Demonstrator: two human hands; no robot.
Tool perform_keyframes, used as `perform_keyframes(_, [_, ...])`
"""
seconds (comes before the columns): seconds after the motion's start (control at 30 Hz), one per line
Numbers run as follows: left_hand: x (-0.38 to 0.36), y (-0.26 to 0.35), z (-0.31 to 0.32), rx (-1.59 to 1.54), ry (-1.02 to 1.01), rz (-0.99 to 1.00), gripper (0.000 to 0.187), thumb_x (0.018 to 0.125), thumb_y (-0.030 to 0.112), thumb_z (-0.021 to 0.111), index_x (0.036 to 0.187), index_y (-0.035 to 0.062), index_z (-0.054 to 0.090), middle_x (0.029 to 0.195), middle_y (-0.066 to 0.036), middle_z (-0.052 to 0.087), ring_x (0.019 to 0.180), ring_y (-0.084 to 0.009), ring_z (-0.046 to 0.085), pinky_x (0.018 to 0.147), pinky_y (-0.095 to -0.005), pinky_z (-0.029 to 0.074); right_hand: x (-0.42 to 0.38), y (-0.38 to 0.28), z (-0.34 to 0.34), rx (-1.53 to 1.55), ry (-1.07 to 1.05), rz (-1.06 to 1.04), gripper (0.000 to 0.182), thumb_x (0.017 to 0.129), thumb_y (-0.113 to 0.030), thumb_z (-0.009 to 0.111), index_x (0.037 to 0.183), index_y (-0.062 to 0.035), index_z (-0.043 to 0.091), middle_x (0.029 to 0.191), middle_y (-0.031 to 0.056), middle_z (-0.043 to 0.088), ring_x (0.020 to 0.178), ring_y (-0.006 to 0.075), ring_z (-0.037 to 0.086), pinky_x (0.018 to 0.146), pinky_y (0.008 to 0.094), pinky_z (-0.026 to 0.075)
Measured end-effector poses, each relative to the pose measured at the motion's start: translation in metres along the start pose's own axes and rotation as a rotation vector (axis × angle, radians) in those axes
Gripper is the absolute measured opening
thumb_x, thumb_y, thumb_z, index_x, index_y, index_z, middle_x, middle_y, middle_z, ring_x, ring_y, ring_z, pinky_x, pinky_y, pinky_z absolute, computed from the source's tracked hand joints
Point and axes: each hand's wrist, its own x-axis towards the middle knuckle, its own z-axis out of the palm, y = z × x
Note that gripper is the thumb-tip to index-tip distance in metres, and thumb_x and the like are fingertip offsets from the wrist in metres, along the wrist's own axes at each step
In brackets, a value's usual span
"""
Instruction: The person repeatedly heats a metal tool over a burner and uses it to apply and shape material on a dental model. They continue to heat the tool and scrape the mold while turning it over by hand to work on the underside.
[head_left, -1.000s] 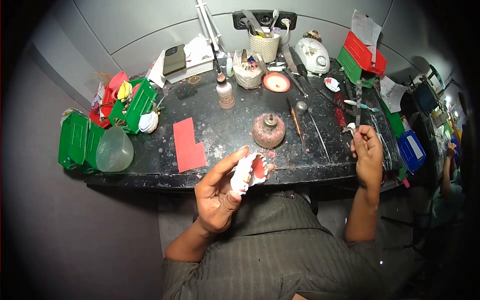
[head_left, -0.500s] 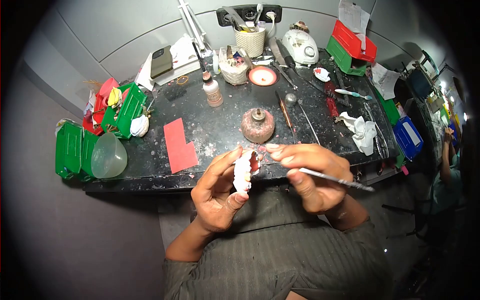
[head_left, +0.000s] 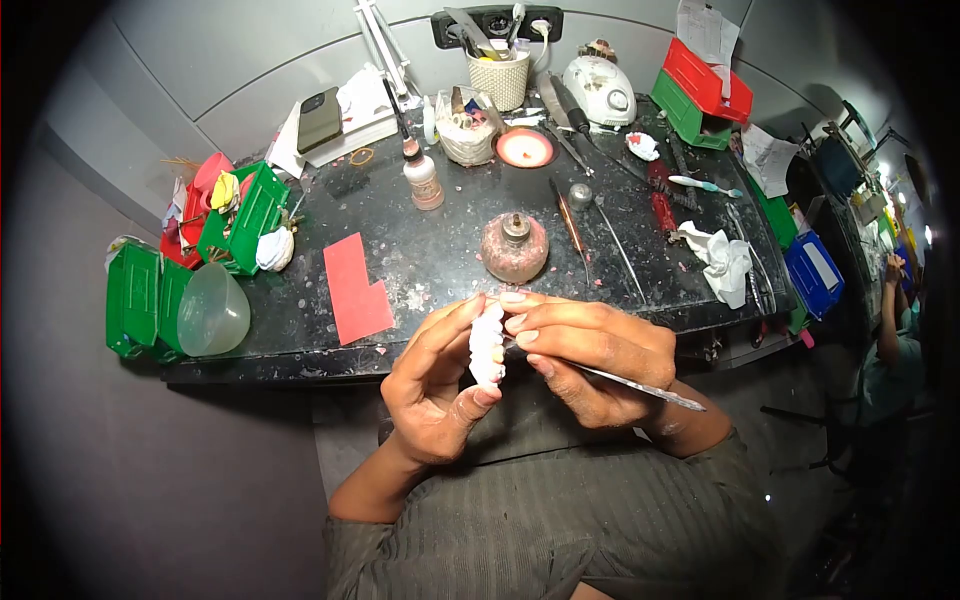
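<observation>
My left hand [head_left: 433,385] holds a white dental cast [head_left: 485,350] with a row of teeth, gripped between thumb and fingers above the bench's front edge. In my right hand [head_left: 600,365] is a thin metal wax carver [head_left: 645,386], its rear end sticking out to the lower right. The working tip is hidden behind the fingers, close to the cast. My right fingertips meet the cast's right side. Just beyond the hands stands a round glass spirit burner [head_left: 515,250] with pinkish residue. A red wax sheet [head_left: 355,290] with a cut-out corner lies to the left.
On the bench [head_left: 290,340] are a dropper bottle [head_left: 423,178], a wax dish [head_left: 525,149], a brown-handled tool [head_left: 570,222] and crumpled tissue [head_left: 720,262]. Green bins [head_left: 135,300] and a translucent bowl [head_left: 214,312] stand left. A white control unit [head_left: 600,92] sits behind. Another person's arm [head_left: 890,300] shows far right.
My right hand has moved left with the carver, closing in on the cast, and its fingers now cover the cast's pink inner side. My left hand stays almost still.
</observation>
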Motion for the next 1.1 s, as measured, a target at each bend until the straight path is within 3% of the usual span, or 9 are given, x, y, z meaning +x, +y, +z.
perform_keyframes(0.3, [0.001,0.002,-0.001,0.012,-0.014,-0.026,0.063,0.088,0.011,0.071,0.137,-0.0134,0.042,0.137,-0.025,0.045,0.125,-0.0309,0.051,0.104,-0.0410,0.043,-0.001,0.006,0.003,-0.034,0.008,-0.041,0.020,0.081,0.009,0.067,0.101,0.0066,0.066,0.099,0.0218,0.069,0.099,0.0346,0.070,0.090,0.0447,0.057])
perform_keyframes(0.37, [0.001,0.002,-0.002,0.004,-0.013,-0.064,0.061,0.089,0.010,0.070,0.138,-0.0134,0.041,0.137,-0.024,0.045,0.124,-0.0301,0.052,0.104,-0.0398,0.043,-0.003,0.013,0.004,-0.139,-0.005,-0.157,0.024,0.079,0.008,0.069,0.102,0.0072,0.065,0.100,0.0197,0.068,0.100,0.0327,0.069,0.085,0.0381,0.058])
perform_keyframes(0.53, [0.004,-0.002,-0.001,0.029,0.018,-0.097,0.059,0.087,0.008,0.071,0.136,-0.0122,0.045,0.132,-0.024,0.050,0.119,-0.0289,0.055,0.100,-0.0370,0.045,-0.013,0.020,-0.004,-0.150,0.119,-0.099,0.018,0.086,0.008,0.061,0.104,0.0068,0.061,0.104,0.0244,0.068,0.095,0.0323,0.071,0.079,0.0345,0.059])
perform_keyframes(0.63, [0.006,-0.006,-0.003,0.497,0.042,0.093,0.060,0.078,0.012,0.078,0.129,-0.0096,0.055,0.122,-0.025,0.056,0.112,-0.0304,0.059,0.094,-0.0372,0.049,-0.014,0.018,-0.003,-0.011,0.290,0.069,0.015,0.088,0.008,0.060,0.103,0.0060,0.063,0.099,0.0229,0.070,0.095,0.0310,0.071,0.080,0.0339,0.059])
perform_keyframes(0.73, [0.008,-0.006,-0.005,0.721,0.034,0.219,0.061,0.075,0.008,0.079,0.128,-0.0103,0.055,0.123,-0.026,0.056,0.108,-0.0299,0.060,0.092,-0.0364,0.049,-0.015,0.014,-0.004,0.031,0.229,0.154,0.013,0.087,0.008,0.062,0.100,0.0061,0.064,0.100,0.0210,0.070,0.095,0.0313,0.071,0.081,0.0344,0.058])
perform_keyframes(0.77, [0.009,-0.004,-0.004,0.720,0.033,0.218,0.061,0.075,0.008,0.079,0.128,-0.0103,0.055,0.123,-0.026,0.056,0.108,-0.0299,0.060,0.092,-0.0364,0.049,-0.007,0.015,-0.006,-0.028,0.181,0.051,0.012,0.086,0.007,0.064,0.097,0.0058,0.065,0.099,0.0190,0.071,0.094,0.0301,0.071,0.083,0.0348,0.057])
perform_keyframes(0.87, [0.011,0.003,-0.003,0.658,0.022,0.201,0.054,0.079,0.008,0.071,0.127,-0.0116,0.055,0.122,-0.026,0.056,0.108,-0.0295,0.059,0.091,-0.0360,0.049,-0.004,0.011,-0.008,0.035,0.043,0.077,0.011,0.087,0.007,0.061,0.097,0.0080,0.063,0.097,0.0234,0.069,0.096,0.0336,0.069,0.088,0.0410,0.056])
perform_keyframes(0.97, [0.009,0.005,-0.013,0.254,-0.142,-0.061,0.059,0.090,0.031,0.043,0.128,-0.0138,0.052,0.122,-0.028,0.054,0.111,-0.0314,0.057,0.095,-0.0382,0.046,-0.006,0.012,-0.004,0.125,0.057,0.082,0.012,0.083,0.007,0.066,0.096,0.0055,0.066,0.094,0.0187,0.070,0.092,0.0293,0.070,0.083,0.0369,0.057])
perform_keyframes(1.1, [0.005,0.004,-0.011,0.153,-0.133,-0.143,0.065,0.092,0.037,0.034,0.128,-0.0143,0.051,0.123,-0.029,0.053,0.115,-0.0335,0.053,0.098,-0.0389,0.042,-0.005,0.004,0.000,0.129,0.025,0.068,0.016,0.080,0.006,0.070,0.096,0.0039,0.067,0.092,0.0158,0.071,0.088,0.0273,0.071,0.079,0.0337,0.057])
